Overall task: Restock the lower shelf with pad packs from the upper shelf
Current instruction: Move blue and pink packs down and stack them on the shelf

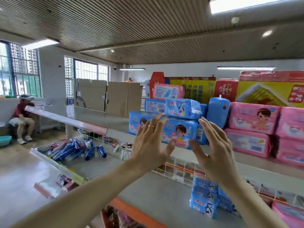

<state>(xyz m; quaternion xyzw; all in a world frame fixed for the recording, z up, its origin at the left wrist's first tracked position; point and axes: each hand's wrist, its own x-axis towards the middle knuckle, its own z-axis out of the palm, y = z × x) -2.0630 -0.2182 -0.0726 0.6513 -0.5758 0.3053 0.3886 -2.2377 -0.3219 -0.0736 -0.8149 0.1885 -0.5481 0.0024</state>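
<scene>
The left hand (153, 140) and right hand (215, 145) are flanking the twelve-o'clock blue pack (181, 130), fingers (160, 127) wide, empty; likely soft, light, best clasped by its ends.

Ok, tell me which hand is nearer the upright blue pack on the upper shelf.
Right. The right hand is just below-left of the upright blue pack; the left hand is farther left, before the flat blue packs.
</scene>
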